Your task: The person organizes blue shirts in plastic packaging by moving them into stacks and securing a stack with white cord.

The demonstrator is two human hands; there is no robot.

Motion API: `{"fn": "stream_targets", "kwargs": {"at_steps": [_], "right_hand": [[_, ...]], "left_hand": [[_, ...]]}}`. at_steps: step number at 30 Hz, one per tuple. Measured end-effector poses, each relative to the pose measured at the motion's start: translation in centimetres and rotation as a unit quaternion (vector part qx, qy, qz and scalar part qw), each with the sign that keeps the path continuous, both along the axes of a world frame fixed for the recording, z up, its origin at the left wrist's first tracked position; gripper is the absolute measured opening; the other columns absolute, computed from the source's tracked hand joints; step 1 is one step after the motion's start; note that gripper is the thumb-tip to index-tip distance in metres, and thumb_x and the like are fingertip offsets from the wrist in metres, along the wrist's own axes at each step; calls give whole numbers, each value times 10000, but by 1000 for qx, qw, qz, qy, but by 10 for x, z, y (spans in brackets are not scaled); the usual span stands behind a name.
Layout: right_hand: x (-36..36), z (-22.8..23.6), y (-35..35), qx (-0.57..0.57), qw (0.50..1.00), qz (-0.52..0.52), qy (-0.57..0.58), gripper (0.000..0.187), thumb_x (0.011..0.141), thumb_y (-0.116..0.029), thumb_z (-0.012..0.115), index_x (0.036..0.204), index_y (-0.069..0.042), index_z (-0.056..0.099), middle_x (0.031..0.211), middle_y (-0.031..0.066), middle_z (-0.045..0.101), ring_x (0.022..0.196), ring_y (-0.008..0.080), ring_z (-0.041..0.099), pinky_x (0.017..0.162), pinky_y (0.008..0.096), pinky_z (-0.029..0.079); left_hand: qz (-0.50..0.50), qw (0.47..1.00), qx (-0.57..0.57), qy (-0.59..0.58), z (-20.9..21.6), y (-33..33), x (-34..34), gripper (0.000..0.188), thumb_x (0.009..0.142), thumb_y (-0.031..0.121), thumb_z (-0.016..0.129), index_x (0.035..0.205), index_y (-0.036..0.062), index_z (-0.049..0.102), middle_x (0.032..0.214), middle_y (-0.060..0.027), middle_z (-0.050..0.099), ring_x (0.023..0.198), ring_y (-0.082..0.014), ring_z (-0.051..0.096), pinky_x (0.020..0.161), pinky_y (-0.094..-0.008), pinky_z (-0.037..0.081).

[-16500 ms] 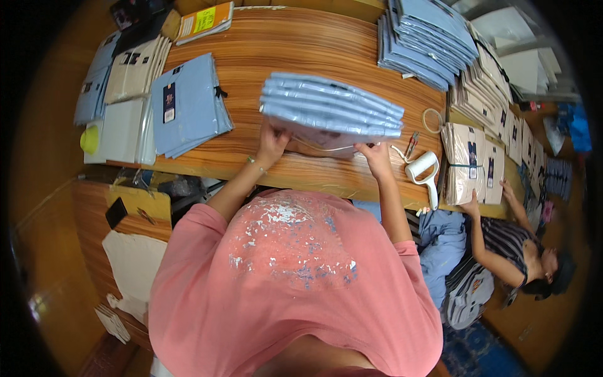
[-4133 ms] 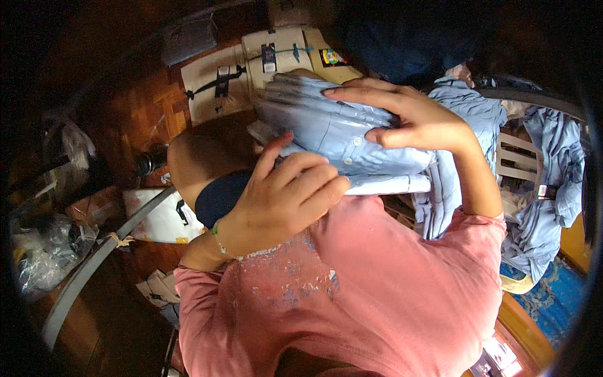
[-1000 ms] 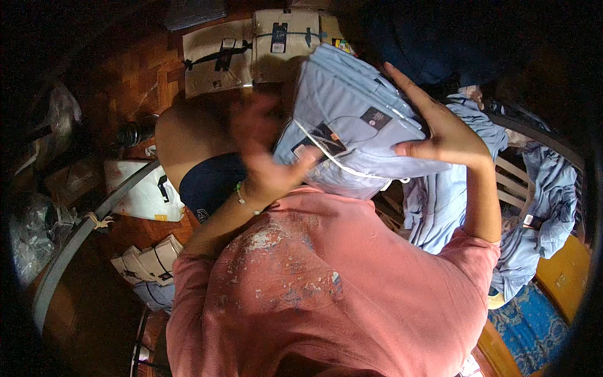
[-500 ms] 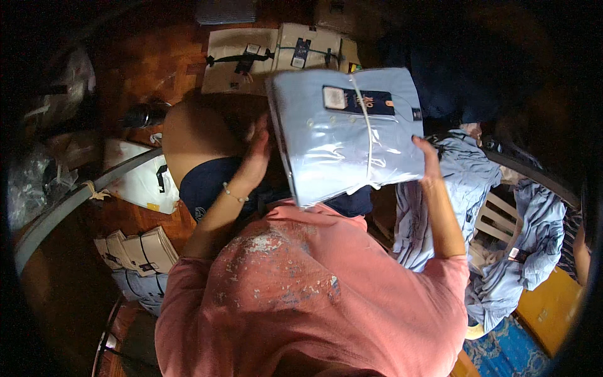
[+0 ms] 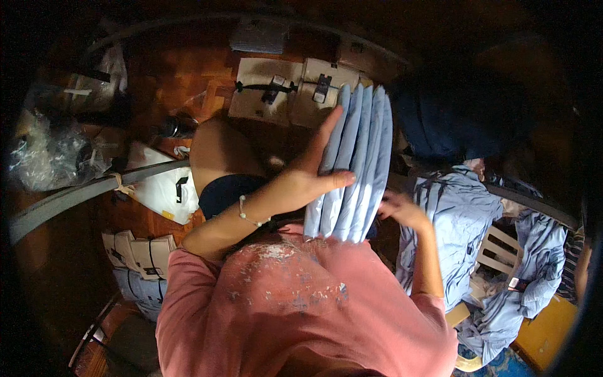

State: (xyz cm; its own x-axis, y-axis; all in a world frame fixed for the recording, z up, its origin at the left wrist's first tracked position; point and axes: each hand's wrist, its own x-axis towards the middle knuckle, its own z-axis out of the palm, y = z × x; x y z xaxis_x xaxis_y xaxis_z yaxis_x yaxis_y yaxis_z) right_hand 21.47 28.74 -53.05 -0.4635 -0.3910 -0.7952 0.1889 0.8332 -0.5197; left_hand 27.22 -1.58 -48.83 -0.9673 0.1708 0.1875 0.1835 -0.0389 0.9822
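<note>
A tied bundle of folded light-blue shirts (image 5: 350, 169) stands on edge in front of my chest, its several layers showing side by side. My left hand (image 5: 311, 179) grips it from the left, with the thumb across the layered edges and the fingers along the outer face. My right hand (image 5: 407, 212) is beside the lower right of the bundle, its fingers loosely bent and apart. Whether those fingertips touch the bundle is hard to tell. The bundle's broad labelled face is turned out of sight.
Cream folded bundles (image 5: 264, 94) lie beyond on the wooden floor. Loose light-blue shirts (image 5: 449, 220) hang at the right near a white slatted chair (image 5: 499, 248). Dark fabric (image 5: 458, 119) is heaped at far right. Clear plastic (image 5: 56, 157) and stacked cream bundles (image 5: 151, 254) are at left.
The bundle has turned from showing its broad front face to standing edge-on. My left hand has moved right with its thumb over the edges; my right hand has come off the right side and moved lower.
</note>
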Motion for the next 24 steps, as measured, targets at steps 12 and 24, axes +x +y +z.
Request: {"fn": "stream_targets", "kwargs": {"at_steps": [12, 24], "right_hand": [[-44, 95, -106, -303, 750, 312, 498, 440, 859, -443, 409, 982, -70, 610, 1070, 106, 580, 1122, 289, 474, 999, 473, 235], [-56, 80, -103, -302, 731, 286, 541, 527, 871, -504, 348, 877, -54, 621, 986, 112, 596, 1052, 295, 521, 1002, 460, 243]], "left_hand": [[-14, 999, 41, -16, 6, 12, -7, 702, 804, 151, 591, 1361, 18, 185, 1352, -175, 256, 1269, -255, 229, 1042, -328, 164], [14, 998, -63, -7, -36, -48, -18, 602, 784, 307, 542, 1305, 69, 358, 1326, -85, 382, 1259, -218, 296, 1048, -326, 182]]}}
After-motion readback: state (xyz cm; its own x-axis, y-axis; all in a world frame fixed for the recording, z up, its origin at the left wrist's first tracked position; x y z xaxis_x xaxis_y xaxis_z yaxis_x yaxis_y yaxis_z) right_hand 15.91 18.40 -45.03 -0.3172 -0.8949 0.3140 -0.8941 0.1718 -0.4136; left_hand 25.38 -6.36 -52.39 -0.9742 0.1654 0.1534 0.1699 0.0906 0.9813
